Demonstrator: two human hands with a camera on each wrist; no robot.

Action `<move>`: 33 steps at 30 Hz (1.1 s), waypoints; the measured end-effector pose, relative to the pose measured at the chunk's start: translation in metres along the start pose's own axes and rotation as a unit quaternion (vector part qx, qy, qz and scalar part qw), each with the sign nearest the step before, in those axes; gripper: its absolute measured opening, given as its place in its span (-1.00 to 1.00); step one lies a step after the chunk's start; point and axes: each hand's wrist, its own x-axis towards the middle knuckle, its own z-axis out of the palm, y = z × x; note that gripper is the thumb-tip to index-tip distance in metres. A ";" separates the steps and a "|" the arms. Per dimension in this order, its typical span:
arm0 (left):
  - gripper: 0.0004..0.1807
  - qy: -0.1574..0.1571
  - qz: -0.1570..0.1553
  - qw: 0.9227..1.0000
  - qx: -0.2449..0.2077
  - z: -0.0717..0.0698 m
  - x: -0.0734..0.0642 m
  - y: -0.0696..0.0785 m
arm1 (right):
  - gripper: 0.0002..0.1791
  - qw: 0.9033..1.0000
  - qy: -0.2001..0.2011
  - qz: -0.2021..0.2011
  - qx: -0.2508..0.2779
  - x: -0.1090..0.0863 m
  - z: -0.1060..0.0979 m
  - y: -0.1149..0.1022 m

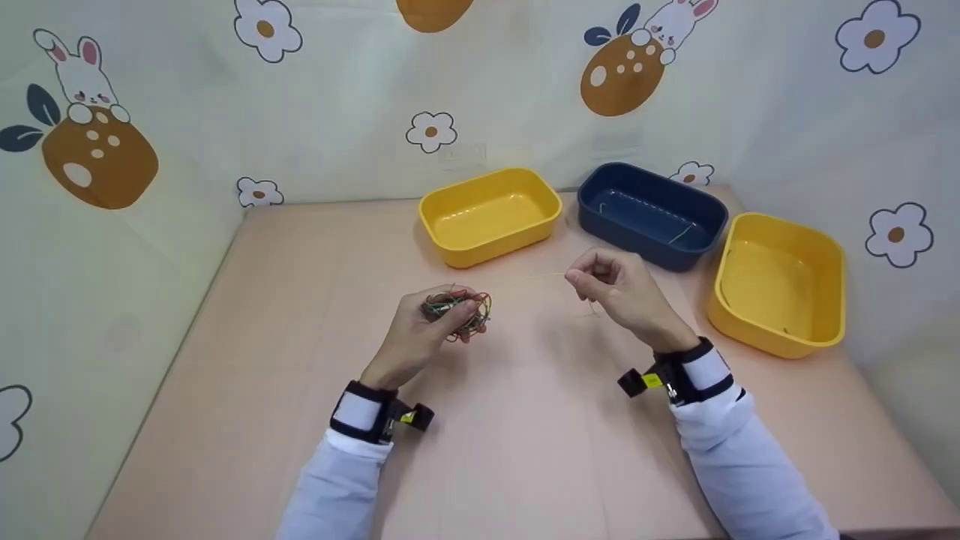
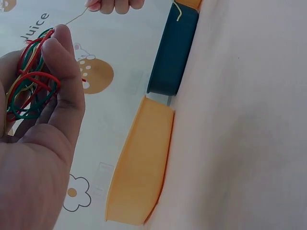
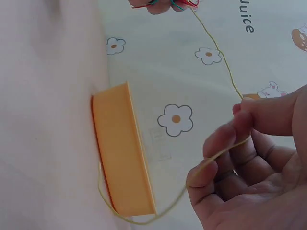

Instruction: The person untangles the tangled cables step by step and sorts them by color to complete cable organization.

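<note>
My left hand [image 1: 415, 330] grips a tangled bundle of thin wires [image 2: 33, 88] in red, green and yellow, the thumb lying across it. Up and to the right, my right hand [image 1: 626, 292] pinches a yellow wire [image 3: 225, 62] between thumb and forefinger. From that pinch, one stretch of the wire runs across to the bundle in the left hand. The other stretch passes over the lower fingers and hangs in a loose curve below the right hand, as the right wrist view shows. Both hands are above the middle of the table.
A yellow bin [image 1: 495, 246] stands at the back of the table [image 1: 300, 360]. To its right is a dark blue bin [image 1: 637, 244] with a green wire [image 1: 680, 234] inside. Another yellow bin [image 1: 765, 334], holding small dark pieces, stands at the right. A patterned curtain [image 1: 337, 127] hangs behind.
</note>
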 end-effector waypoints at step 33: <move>-0.75 0.092 0.001 0.995 0.040 -0.014 0.001 0.003 | -0.75 0.998 0.067 0.012 -0.011 -0.006 -0.080 -0.029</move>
